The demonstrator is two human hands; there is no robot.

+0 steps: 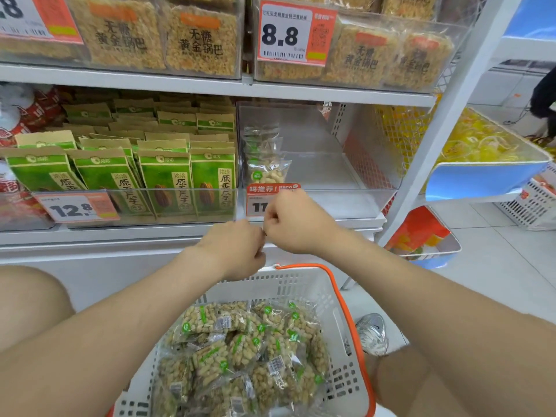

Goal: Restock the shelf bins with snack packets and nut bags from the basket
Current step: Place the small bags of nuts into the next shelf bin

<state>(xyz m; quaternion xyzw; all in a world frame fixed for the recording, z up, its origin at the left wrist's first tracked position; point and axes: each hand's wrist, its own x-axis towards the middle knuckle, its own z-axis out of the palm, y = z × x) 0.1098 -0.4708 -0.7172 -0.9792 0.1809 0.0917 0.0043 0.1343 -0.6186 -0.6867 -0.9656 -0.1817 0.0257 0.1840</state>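
The shelf (210,85) is faced square on, and the clear bin (346,203) on its middle level is taken as the mark. Directly below and in front of that bin, the white basket (301,284) with the orange handle is seen on the floor, and a heap of nut bags (246,350) is piled inside it. The bin itself is left mostly bare: only a short row of nut bags (266,170) is stood upright against its left wall. In the bin just to the left, green packets (168,182) are packed tight in rows, front to back. One level above the bin, rice cracker packs (201,40) are lined up behind clear fronts.

And now the hands: both are raised just in front of the bin's lower left corner, above the basket. The left hand (237,248) is curled into a loose fist, and the right hand (294,224) is curled the same way; the two are brought knuckle to knuckle, touching. Nothing is seen held in either, though the palms are turned away. The price tag (255,203) on the bin's front is half covered by the right hand.
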